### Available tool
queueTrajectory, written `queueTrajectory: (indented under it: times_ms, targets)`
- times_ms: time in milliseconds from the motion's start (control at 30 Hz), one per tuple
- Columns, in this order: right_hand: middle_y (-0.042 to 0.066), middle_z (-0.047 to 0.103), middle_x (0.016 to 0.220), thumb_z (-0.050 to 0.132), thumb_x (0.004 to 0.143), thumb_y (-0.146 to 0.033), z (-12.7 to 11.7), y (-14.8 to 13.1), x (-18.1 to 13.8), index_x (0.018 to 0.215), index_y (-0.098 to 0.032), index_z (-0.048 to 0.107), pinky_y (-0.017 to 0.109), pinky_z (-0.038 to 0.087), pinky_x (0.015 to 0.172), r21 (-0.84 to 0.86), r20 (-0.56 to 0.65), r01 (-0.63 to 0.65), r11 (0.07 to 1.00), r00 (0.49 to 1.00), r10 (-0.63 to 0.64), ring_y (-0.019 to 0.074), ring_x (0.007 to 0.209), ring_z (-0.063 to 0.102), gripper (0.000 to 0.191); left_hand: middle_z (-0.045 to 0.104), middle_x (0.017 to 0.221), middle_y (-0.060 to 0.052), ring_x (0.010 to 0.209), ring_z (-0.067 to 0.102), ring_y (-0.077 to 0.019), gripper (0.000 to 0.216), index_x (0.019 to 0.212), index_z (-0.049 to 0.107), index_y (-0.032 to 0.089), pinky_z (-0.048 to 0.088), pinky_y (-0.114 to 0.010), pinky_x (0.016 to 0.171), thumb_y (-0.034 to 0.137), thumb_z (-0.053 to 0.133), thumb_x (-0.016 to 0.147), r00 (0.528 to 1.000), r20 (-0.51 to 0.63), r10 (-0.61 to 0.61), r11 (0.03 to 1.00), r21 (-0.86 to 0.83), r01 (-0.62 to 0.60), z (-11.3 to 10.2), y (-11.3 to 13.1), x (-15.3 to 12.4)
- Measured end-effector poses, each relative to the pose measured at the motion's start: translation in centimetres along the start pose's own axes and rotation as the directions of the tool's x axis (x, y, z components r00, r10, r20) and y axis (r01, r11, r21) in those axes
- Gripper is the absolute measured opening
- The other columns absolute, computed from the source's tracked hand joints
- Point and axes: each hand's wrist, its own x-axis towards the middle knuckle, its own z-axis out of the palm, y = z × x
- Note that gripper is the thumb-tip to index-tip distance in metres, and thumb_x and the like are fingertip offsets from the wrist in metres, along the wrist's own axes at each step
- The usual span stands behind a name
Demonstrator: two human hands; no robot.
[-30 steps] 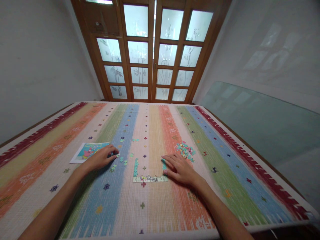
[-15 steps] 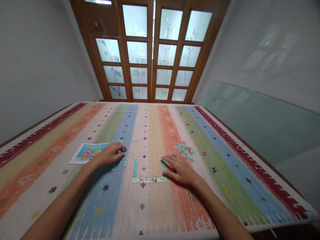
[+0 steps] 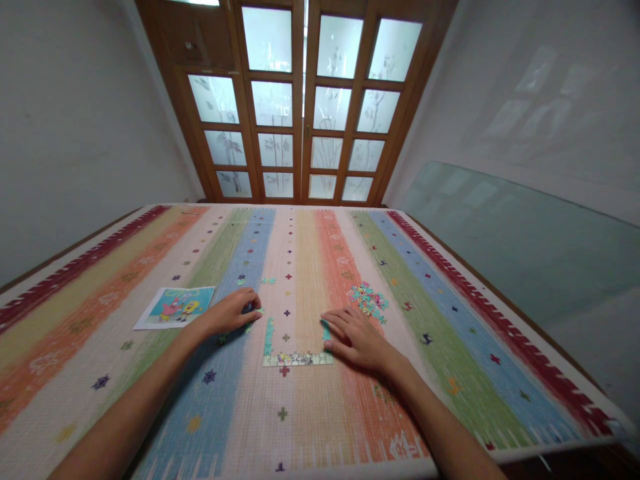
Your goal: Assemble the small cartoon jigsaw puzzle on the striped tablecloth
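Observation:
My left hand [image 3: 235, 312] is at the left of the puzzle frame, thumb and forefinger closed on a small green puzzle piece [image 3: 261, 311] that shows only in part. My right hand [image 3: 357, 339] lies flat with fingers stretched out, its tips touching the teal right side [image 3: 327, 330] of the joined puzzle. That joined puzzle [image 3: 297, 359] forms a U, with a pale bottom row and a teal left column [image 3: 269, 337]. A few loose pieces lie partly under my left hand.
A picture sheet with cartoon figures [image 3: 180, 307] lies left of my left hand. A heap of loose puzzle pieces [image 3: 369, 301] sits beyond my right hand. Two joined pieces [image 3: 269, 281] lie farther up the striped tablecloth [image 3: 310, 267]. A glass-paned door [image 3: 300, 107] stands behind.
My left hand has moved a little to the right, and its thumb and forefinger have closed on a green piece. My right hand has stayed at the puzzle's right side.

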Motion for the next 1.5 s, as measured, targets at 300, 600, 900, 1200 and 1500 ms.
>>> queueTrajectory:
  times_ms: [300,600,900,1200,1500]
  targets:
    - [0.011,0.065,0.135,0.059,0.100,-0.045,0.0,-0.1,0.1,0.137,-0.019,0.058,0.049,0.039,0.110,-0.007,0.003,0.003,1.000,1.000,-0.003,0.0278,0.122,0.055,0.046,0.071,0.104,-0.008,0.098,0.064,-0.0231,0.026,0.108,0.064,0.020,0.048,-0.035,0.090,0.021,0.044,0.091,0.994,-0.084,0.063,0.997,-0.046,-0.067,0.5,-0.8,-0.1]
    - [0.012,0.065,0.134,0.057,0.100,-0.047,-0.1,-0.1,0.0,0.137,-0.020,0.059,0.049,0.040,0.109,0.003,-0.004,0.007,1.000,1.000,-0.007,0.0279,0.121,0.055,0.046,0.066,0.107,-0.009,0.104,0.061,-0.0265,0.027,0.106,0.069,0.020,0.048,-0.038,0.096,0.032,0.053,0.087,0.993,-0.112,0.049,0.996,0.081,-0.040,0.5,-1.2,-1.0]
    - [0.012,0.065,0.134,0.058,0.100,-0.045,0.0,0.0,0.1,0.137,-0.021,0.059,0.049,0.041,0.108,0.005,-0.001,0.011,1.000,1.000,-0.011,0.0281,0.121,0.056,0.044,0.064,0.096,-0.007,0.092,0.058,-0.0245,0.022,0.090,0.063,0.020,0.046,-0.036,0.085,0.040,0.054,0.088,0.996,-0.090,-0.029,0.999,0.012,0.030,0.5,-0.8,-1.0]
    - [0.012,0.065,0.134,0.057,0.101,-0.046,0.0,0.0,0.1,0.136,-0.019,0.059,0.050,0.040,0.109,-0.003,0.005,0.010,1.000,1.000,-0.010,0.0277,0.120,0.055,0.045,0.066,0.078,-0.003,0.075,0.057,-0.0208,0.020,0.086,0.064,0.020,0.043,-0.032,0.073,0.038,0.054,0.085,0.986,-0.088,-0.144,0.979,-0.160,0.129,0.5,0.4,-0.7]
    - [0.012,0.065,0.133,0.057,0.100,-0.046,-0.2,-0.1,0.1,0.136,-0.021,0.059,0.050,0.040,0.108,-0.009,0.005,0.006,1.000,1.000,-0.006,0.0276,0.120,0.056,0.044,0.069,0.079,-0.003,0.069,0.055,-0.0169,0.025,0.091,0.068,0.018,0.043,-0.028,0.065,0.039,0.054,0.088,0.992,-0.090,-0.085,0.962,-0.266,0.058,0.9,1.7,-0.2]
